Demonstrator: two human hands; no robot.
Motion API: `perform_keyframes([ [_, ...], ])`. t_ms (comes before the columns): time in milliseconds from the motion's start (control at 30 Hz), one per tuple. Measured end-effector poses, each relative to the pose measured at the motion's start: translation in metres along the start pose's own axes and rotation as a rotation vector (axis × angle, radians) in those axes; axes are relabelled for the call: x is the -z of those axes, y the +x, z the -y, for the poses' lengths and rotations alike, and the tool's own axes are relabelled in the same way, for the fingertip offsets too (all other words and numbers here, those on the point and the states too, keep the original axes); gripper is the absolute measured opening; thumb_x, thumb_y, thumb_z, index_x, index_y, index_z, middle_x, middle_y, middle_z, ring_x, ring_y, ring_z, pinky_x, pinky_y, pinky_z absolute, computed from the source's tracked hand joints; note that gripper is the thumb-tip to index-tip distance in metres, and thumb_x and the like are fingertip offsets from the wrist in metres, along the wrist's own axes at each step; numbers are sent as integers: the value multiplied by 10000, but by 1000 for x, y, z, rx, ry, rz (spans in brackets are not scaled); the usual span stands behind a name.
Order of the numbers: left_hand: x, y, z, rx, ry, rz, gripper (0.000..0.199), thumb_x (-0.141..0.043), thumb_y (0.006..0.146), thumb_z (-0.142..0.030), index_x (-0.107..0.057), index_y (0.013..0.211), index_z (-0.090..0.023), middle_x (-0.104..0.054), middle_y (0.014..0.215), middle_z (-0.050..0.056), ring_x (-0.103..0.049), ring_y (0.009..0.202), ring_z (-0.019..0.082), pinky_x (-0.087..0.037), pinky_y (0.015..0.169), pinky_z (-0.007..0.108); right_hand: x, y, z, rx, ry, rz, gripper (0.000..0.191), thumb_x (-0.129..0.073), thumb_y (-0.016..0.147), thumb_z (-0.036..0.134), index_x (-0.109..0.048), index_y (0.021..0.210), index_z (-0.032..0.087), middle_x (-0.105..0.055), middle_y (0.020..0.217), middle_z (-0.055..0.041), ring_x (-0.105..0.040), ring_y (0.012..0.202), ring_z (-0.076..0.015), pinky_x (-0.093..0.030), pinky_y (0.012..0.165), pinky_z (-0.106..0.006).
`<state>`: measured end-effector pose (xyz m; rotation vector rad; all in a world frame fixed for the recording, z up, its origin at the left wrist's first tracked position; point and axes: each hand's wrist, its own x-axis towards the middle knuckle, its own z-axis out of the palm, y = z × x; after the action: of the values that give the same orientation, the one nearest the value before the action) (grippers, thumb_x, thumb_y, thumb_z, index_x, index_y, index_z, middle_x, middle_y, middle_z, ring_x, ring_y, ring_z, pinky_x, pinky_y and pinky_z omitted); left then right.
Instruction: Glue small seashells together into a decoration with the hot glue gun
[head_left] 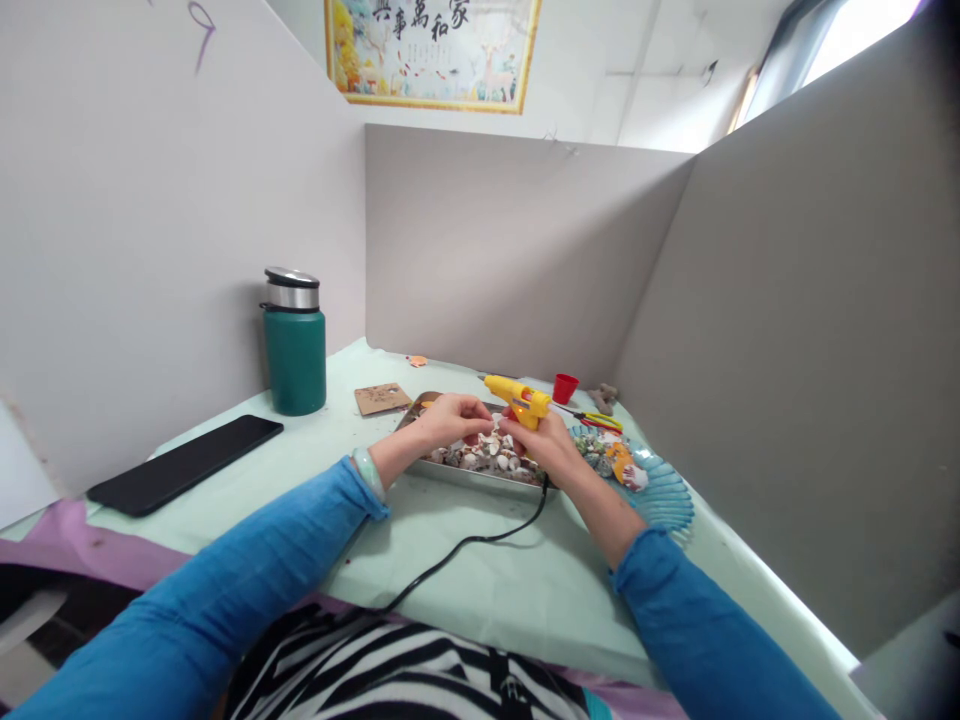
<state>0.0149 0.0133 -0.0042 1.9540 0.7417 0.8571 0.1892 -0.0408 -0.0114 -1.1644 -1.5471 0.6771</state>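
Shells (469,460) are lying in a metal tray (480,479) on the worktop (450,585); just above, the right hand (553,442) is gripping a yellow glue gun (517,395), its black cord (470,540) trailing nearer, while the left hand (455,418) is curling its fingers beside it, pinching what I cannot tell, if anything

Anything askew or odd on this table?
The lid on the green flask looks tilted, perhaps not fully seated. The black cord of the yellow glue gun runs to the front edge of the table: possible snag.
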Motion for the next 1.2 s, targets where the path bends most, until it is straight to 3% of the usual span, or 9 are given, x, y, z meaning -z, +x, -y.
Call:
perform_keyframes([
  [267, 1, -1, 0, -19, 24, -34, 254, -647, 694, -364, -616, 779, -126, -619, 626, 18, -575, 548, 96, -415, 484, 178, 1, -2, 4, -1, -108, -10, 232, -598, 722, 365, -610, 853, 174, -571, 592, 7, -463, 437, -102, -370, 436, -237],
  [467, 4, 3, 8, 21, -65, -100, 233, -648, 698, -337, -615, 790, -126, -641, 665, 35, -570, 526, 89, -425, 486, 185, 2, -6, 15, -30, -208, -40, 170, -595, 711, 333, -634, 755, 174, -546, 521, 9, -480, 455, -120, -379, 463, -247],
  [667, 5, 4, 6, 65, -154, -162, 248, -685, 676, -335, -609, 780, -123, -656, 687, 42, -568, 492, 83, -441, 477, 195, 3, -2, 7, 84, -306, -108, 169, -610, 691, 339, -644, 740, 180, -588, 583, -6, -542, 571, -156, -415, 539, -264],
  [900, 8, 0, -3, 110, -310, -291, 213, -681, 686, -284, -586, 754, -107, -613, 637, 18, -528, 448, 71, -451, 469, 213, 4, -3, 5, 106, -367, -96, 188, -591, 699, 345, -645, 767, 178, -622, 649, -5, -552, 594, -156, -421, 562, -265],
  [1200, 9, 0, -5, 114, -339, -334, 180, -669, 684, -245, -582, 746, -100, -606, 661, 24, -510, 455, 60, -447, 479, 210, 4, -3, 4, 152, -377, -79, 199, -574, 706, 355, -622, 770, 173, -614, 639, -5, -555, 591, -163, -415, 555, -269],
])
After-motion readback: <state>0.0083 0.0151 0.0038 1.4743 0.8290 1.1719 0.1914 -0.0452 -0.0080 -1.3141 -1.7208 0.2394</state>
